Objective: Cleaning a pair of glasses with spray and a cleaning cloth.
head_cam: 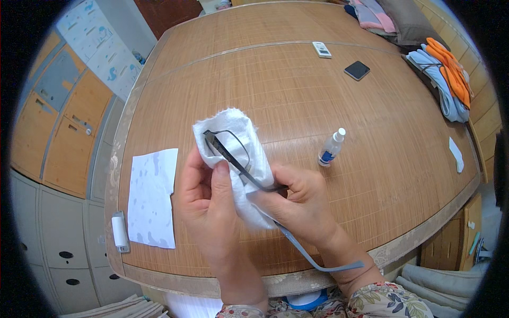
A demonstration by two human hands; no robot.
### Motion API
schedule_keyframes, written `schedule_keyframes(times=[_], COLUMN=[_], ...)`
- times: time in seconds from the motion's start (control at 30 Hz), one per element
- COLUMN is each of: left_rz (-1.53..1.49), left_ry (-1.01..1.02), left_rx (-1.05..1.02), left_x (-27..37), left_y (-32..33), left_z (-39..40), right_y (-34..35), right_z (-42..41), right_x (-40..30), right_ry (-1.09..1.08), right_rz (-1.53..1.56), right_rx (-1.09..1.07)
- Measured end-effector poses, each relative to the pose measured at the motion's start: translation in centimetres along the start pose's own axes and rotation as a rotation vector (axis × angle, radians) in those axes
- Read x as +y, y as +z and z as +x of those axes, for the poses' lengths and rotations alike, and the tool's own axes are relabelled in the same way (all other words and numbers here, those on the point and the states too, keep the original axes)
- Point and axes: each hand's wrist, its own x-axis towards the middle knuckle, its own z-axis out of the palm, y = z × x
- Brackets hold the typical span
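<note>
A white cloth or tissue point(256, 159) is bunched around a pair of dark-framed eyeglasses point(234, 159) above the bamboo mat point(286, 131). My left hand point(212, 194) pinches the cloth and one side of the frame, thumb on top. Fingers of my right hand point(300, 198) close on the end of a dark temple arm and on the cloth's lower right part. A grey-blue temple arm point(318, 262) sticks out below, across my right wrist. Part of the lenses is hidden by the cloth. Right of my hands stands a clear spray bottle point(331, 149) with a white cap and blue label.
A white paper sheet point(153, 198) with damp-looking spots lies at left, beside a white roller-like item point(120, 231). Farther off are a white remote control point(321, 50) and a smartphone point(357, 70). Folded clothes point(445, 79) and a paper scrap point(456, 155) lie along the right edge.
</note>
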Motion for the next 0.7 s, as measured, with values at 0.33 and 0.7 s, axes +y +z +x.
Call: schedule_keyframes(times=[0.33, 0.7], left_rz=[0.052, 0.015], left_ry=[0.054, 0.064], left_rx=[0.090, 0.157], left_x=[-0.15, -0.12], left_y=[-0.12, -0.57], left_z=[0.27, 0.58], right_y=[-0.70, -0.84], right_z=[0.29, 0.28], right_x=[0.69, 0.59], right_ry=[-0.195, -0.080], right_rz=[-0.174, 0.141], right_rx=[0.027, -0.187])
